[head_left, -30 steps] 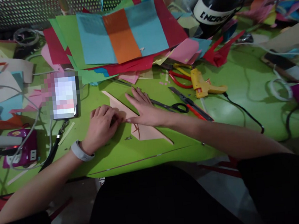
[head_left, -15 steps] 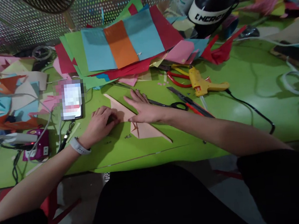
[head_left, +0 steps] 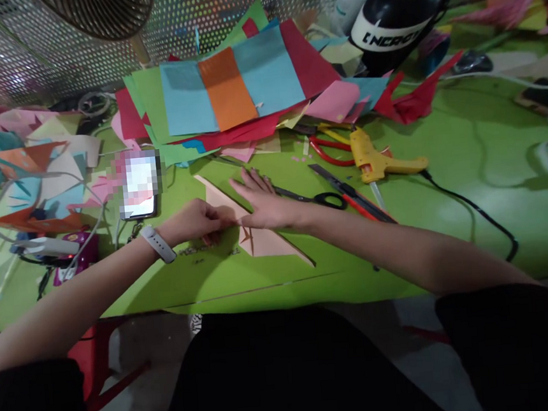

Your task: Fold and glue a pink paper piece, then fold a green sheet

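A folded pale peach paper piece [head_left: 272,241] lies slantwise on the green table, with a star-like brown cut or fold near its middle. My right hand [head_left: 264,201] rests flat on it, fingers spread and pointing away from me. From the left, my left hand [head_left: 201,218] meets the paper's edge close to my right thumb. Its fingers are bent together in a pinch, and whatever is between them is hidden. Small greyish bits [head_left: 194,251] lie on the table just below my left hand. Black-handled scissors [head_left: 312,199] sit beside my right hand, partly covered by it.
Right of the scissors lie a red utility knife [head_left: 349,192] and a yellow glue gun [head_left: 380,158] with its cord. Stacked coloured paper [head_left: 267,72] fills the back. A phone [head_left: 140,185], cables and paper shapes [head_left: 39,207] are at left; a black bottle [head_left: 392,22] stands behind.
My left hand has moved right and its fingertips now reach the paper near my right thumb, uncovering more greyish bits. My right hand stays spread on the paper. The view has shifted slightly.
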Available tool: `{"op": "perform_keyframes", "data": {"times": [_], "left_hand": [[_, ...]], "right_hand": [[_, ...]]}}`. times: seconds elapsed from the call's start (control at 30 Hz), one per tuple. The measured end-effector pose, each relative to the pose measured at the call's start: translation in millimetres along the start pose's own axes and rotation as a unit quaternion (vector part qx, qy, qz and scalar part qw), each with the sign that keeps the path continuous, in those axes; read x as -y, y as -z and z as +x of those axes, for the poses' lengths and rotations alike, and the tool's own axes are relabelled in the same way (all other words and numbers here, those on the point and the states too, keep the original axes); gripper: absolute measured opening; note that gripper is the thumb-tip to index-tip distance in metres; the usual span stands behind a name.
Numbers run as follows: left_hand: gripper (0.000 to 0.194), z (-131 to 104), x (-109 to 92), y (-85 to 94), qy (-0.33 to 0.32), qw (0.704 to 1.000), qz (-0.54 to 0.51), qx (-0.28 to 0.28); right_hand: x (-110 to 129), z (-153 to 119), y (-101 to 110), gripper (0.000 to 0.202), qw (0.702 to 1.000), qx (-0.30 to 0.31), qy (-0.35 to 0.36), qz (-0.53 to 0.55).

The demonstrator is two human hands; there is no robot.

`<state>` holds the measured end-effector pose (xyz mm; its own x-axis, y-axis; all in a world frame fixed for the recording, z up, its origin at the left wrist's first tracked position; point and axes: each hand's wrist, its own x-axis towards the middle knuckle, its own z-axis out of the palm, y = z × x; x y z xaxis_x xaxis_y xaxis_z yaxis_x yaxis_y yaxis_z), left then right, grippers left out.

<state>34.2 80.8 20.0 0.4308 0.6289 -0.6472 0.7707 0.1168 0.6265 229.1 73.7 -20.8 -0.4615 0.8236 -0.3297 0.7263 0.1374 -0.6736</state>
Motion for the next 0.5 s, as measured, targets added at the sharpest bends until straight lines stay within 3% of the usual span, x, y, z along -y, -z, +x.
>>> {"op": "perform_keyframes", "data": {"times": [0.2, 0.5], "left_hand": [[0.035, 5.9, 2.3, 9.6, 0.038, 0.998, -0.029, 0.045], [0.036, -2.4, 16.1, 15.0, 0.050, 0.998, -0.027, 0.040]], "right_hand": [[12.4, -6.3, 6.0, 0.098, 0.999, 0.020, -0.037, -0.010], [10.0, -6.7, 4.9, 0.101, 0.999, 0.031, -0.034, -0.013]]}}
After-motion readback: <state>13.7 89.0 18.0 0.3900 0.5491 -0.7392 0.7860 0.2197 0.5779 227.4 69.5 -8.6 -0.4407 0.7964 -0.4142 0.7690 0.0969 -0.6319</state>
